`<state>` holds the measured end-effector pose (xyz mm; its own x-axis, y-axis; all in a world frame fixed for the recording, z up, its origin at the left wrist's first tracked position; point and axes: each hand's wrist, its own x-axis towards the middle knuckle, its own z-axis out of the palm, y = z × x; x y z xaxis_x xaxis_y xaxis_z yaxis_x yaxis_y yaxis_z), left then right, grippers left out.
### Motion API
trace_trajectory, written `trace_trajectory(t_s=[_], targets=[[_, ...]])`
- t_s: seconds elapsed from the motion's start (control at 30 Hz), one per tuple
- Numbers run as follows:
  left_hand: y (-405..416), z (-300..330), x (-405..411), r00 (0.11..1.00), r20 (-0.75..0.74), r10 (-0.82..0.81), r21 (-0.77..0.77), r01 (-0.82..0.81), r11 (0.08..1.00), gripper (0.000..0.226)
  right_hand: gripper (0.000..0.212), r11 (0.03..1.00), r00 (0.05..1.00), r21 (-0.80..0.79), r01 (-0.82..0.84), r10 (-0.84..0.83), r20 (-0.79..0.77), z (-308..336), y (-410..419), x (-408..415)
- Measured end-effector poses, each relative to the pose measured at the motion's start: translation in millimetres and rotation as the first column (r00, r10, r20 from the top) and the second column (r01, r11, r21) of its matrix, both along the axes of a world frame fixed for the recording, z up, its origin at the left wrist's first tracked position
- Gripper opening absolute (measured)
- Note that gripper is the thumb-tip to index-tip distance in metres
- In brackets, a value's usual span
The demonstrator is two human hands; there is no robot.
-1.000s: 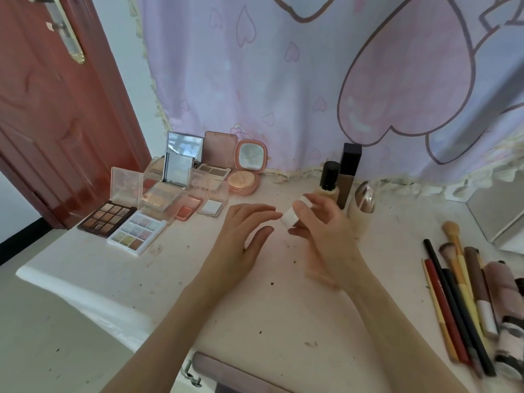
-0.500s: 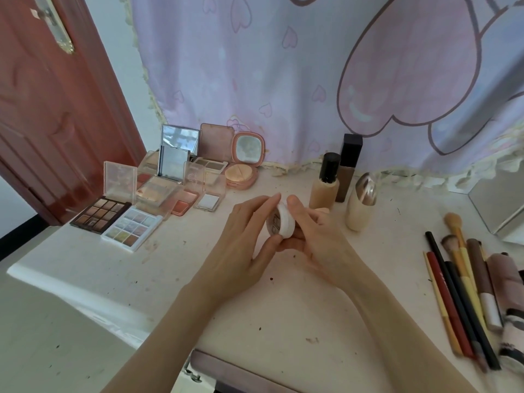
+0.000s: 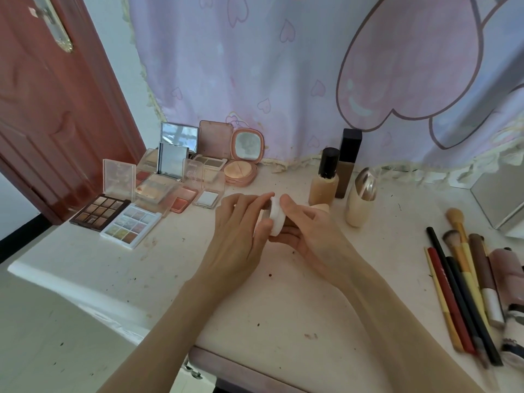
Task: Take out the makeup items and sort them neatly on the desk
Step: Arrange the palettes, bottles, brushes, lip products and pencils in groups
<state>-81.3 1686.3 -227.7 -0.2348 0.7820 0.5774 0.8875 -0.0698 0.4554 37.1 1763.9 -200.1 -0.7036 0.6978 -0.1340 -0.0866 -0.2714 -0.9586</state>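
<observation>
Nearby, open palettes (image 3: 124, 219) left, foundation bottles (image 3: 324, 180) behind, brushes (image 3: 465, 279) right

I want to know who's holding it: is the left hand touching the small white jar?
Touching. The head view shows the left hand with fingertips on the small white jar while the right hand grips it.

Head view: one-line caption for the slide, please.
Both hands, left hand and right hand, grip a small white jar above the desk, palettes left, brushes right.

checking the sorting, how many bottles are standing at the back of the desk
3, right of the hands by the curtain: a black-capped foundation bottle, a tall dark bottle behind it, and a cream silver-topped bottle.
</observation>
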Motion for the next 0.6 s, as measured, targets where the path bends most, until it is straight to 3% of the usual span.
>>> trace_trajectory(t_s=[0.23, 0.47, 0.6], targets=[[-2.6, 0.1, -0.8, 0.984, 0.015, -0.175, 0.071, 0.174, 0.982, 0.049, 0.041, 0.996, 0.998, -0.065, 0.065, -0.065, 0.010, -0.6, 4.3, 1.7], [-2.4, 0.9, -4.9, 0.982, 0.149, -0.120, 0.050, 0.113, 0.992, 0.038, 0.043, 0.996, 0.999, -0.088, 0.021, -0.018, 0.030, -1.2, 3.8, 0.7], [-3.8, 3.3, -6.3, 0.965, 0.170, -0.201, 0.034, 0.198, 0.980, 0.051, 0.036, 0.986, 0.999, -0.164, 0.037, -0.043, -0.030, -2.0, 6.7, 2.2]])
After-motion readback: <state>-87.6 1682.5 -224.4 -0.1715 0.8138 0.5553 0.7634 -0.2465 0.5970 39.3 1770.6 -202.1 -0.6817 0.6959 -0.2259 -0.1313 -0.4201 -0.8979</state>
